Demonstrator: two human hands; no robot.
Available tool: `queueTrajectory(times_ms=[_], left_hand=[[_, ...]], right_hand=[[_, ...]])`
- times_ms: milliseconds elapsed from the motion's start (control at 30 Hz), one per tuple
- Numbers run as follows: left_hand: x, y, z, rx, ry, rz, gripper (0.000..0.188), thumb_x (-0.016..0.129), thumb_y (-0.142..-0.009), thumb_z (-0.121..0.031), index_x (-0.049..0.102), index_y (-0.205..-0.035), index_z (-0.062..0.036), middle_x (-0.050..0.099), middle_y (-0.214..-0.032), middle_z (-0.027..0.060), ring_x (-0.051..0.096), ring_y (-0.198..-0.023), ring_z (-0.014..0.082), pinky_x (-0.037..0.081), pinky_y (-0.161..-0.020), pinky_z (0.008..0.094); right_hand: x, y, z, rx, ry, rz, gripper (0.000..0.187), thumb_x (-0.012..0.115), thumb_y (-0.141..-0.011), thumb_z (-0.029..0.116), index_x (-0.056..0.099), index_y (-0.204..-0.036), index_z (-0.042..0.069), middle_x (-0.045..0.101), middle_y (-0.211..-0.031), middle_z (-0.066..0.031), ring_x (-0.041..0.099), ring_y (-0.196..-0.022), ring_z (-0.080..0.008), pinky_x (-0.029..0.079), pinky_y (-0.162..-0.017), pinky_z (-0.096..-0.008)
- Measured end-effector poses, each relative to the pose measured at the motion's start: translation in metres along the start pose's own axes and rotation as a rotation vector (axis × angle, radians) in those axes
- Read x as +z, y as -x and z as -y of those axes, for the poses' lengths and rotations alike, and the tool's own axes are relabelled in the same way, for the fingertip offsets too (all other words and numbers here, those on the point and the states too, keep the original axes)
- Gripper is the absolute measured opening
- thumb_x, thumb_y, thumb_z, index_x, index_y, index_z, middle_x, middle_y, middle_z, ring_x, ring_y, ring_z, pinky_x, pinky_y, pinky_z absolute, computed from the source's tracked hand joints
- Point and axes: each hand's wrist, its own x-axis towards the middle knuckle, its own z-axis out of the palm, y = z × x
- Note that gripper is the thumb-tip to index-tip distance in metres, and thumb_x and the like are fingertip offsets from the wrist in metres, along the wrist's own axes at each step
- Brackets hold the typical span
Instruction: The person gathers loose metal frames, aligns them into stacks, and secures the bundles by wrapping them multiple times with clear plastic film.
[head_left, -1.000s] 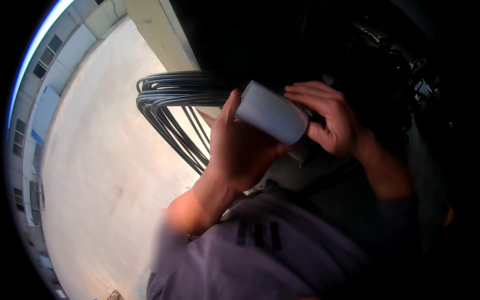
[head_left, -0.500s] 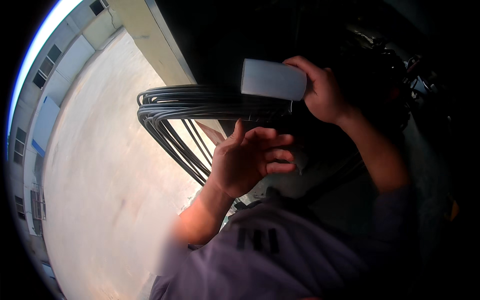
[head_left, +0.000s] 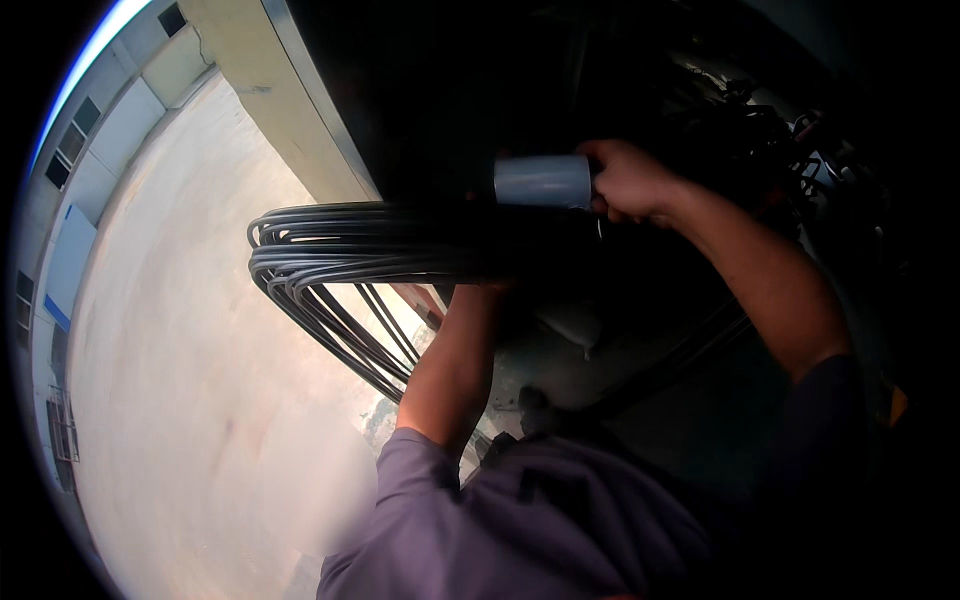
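A thick coil of black cable (head_left: 330, 240) hangs at mid-height, its looped end jutting out to the left into the light. My right hand (head_left: 632, 182) is closed around the right end of a whitish roll (head_left: 543, 182), which looks like plastic wrapping film. The roll lies almost level, just above and beyond the coil in deep shade. My left hand (head_left: 482, 290) reaches under the coil. Only its wrist end shows clearly; cable and shadow hide its fingers, so their grip cannot be made out.
A pale post (head_left: 290, 110) stands beyond the coil at the left. Sunlit concrete ground (head_left: 200, 330) stretches out to a building (head_left: 75, 140) with windows. On the right, a dark tangle of thin objects (head_left: 790, 140) sits in shadow. A pale bag-like thing (head_left: 575, 325) lies below the coil.
My left hand, earlier spread in front of the coil, has gone forward beneath it. My right hand has carried the roll farther down, toward the coil, and turned it nearly level.
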Motion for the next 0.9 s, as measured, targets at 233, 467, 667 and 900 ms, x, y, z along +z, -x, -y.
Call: queueTrajectory(times_ms=[233,467,667,900], left_hand=[[-0.007,-0.014,0.003,0.095,-0.013,0.088,0.053,0.053,-0.111,-0.045,0.056,-0.149,-0.0078,0.064,-0.142,0.0141,0.062,-0.129,0.0302,0.047,-0.117,0.0469],[-0.036,-0.013,0.001,0.173,-0.073,0.038,0.054,0.052,-0.111,-0.047,0.056,-0.149,-0.0085,0.064,-0.143,0.0139,0.063,-0.128,0.0308,0.049,-0.116,0.0476],[-0.062,-0.005,0.000,0.214,-0.146,-0.053,0.056,0.051,-0.111,-0.050,0.056,-0.150,-0.0090,0.064,-0.144,0.0140,0.064,-0.128,0.0319,0.051,-0.114,0.0488],[-0.023,0.056,0.037,0.151,0.017,-0.298,0.059,0.051,-0.108,-0.051,0.060,-0.146,-0.0077,0.067,-0.142,0.0149,0.068,-0.120,0.0375,0.057,-0.102,0.0485]], right_hand=[[0.015,-0.013,-0.006,0.017,-0.021,-0.002,0.066,0.048,-0.099,0.002,0.043,-0.165,0.011,0.065,-0.079,-0.0037,0.055,-0.053,-0.0070,0.037,-0.042,-0.0237],[0.028,-0.005,-0.004,-0.056,-0.004,-0.209,0.054,0.060,-0.102,0.009,0.052,-0.155,0.008,0.070,-0.089,-0.0066,0.062,-0.060,-0.0120,0.046,-0.049,-0.0252],[0.026,0.043,-0.015,-0.456,0.359,-0.065,0.068,0.079,-0.097,0.033,0.053,-0.150,-0.001,0.072,-0.119,-0.0132,0.070,-0.115,-0.0294,0.057,-0.100,-0.0428],[0.045,0.062,-0.039,-0.742,0.724,-0.280,0.089,0.092,-0.075,0.039,0.058,-0.148,0.000,0.060,-0.143,-0.0106,0.054,-0.136,-0.0309,0.053,-0.111,-0.0452]])
